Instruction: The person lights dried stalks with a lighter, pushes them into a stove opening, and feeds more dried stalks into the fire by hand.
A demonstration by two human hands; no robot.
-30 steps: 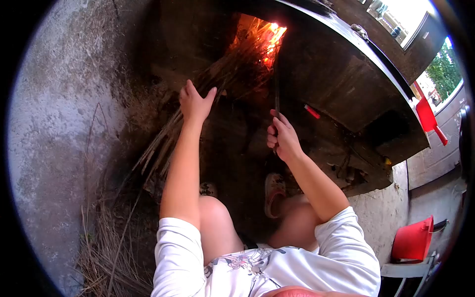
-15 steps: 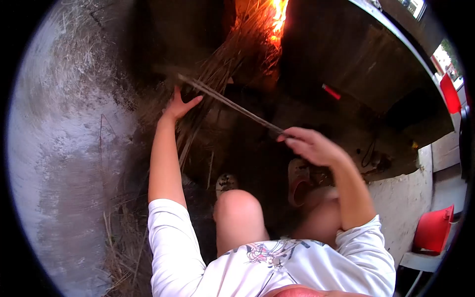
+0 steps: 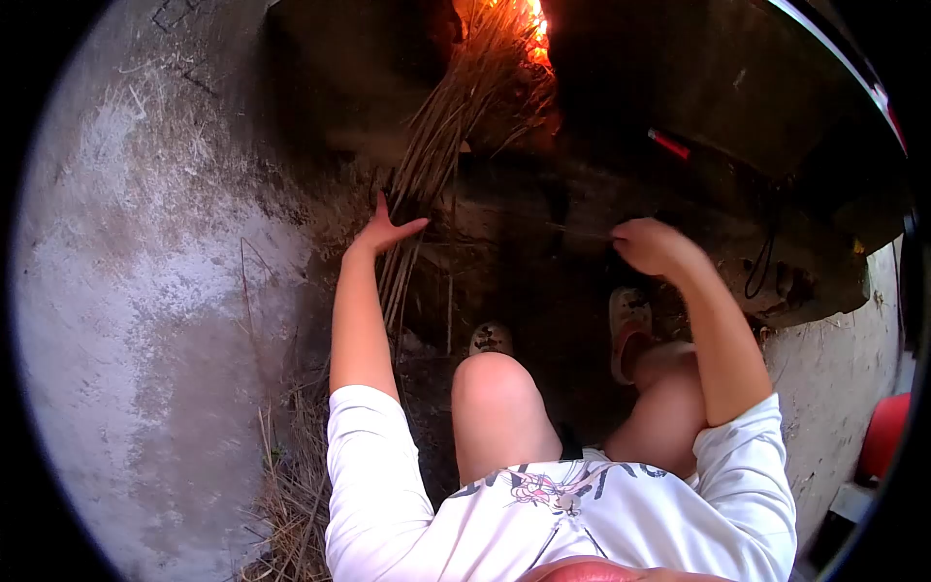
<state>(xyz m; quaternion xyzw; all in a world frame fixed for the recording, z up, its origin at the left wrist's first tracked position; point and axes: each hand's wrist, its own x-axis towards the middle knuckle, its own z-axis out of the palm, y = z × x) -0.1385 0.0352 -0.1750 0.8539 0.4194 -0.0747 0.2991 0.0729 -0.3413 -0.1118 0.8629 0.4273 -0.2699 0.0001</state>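
Observation:
My left hand (image 3: pixel 386 233) is beside a bundle of long dry stalks (image 3: pixel 432 145), thumb and forefinger spread wide. The thumb lies over the stalks; the other fingers are partly hidden. At their far end the stalks run into a burning fire (image 3: pixel 538 34) in a dark opening. My right hand (image 3: pixel 659 247) is closed, off to the right above my foot. A faint thin line reaches left from its fingers, in keeping with the long thin rod it held a moment earlier; the rod is blurred against the dark ground.
A red, tube-like object (image 3: pixel 669 145) lies on the dark ledge at right. More dry stalks (image 3: pixel 296 485) are heaped at lower left beside a rough grey wall (image 3: pixel 165 320). A dark cord loop (image 3: pixel 761 267) hangs at right. A red container (image 3: pixel 884 436) stands at the right edge.
The view has shifted, so most things sit elsewhere in the picture. My right hand has drawn the rod away from the stalks. My left hand remains spread by them.

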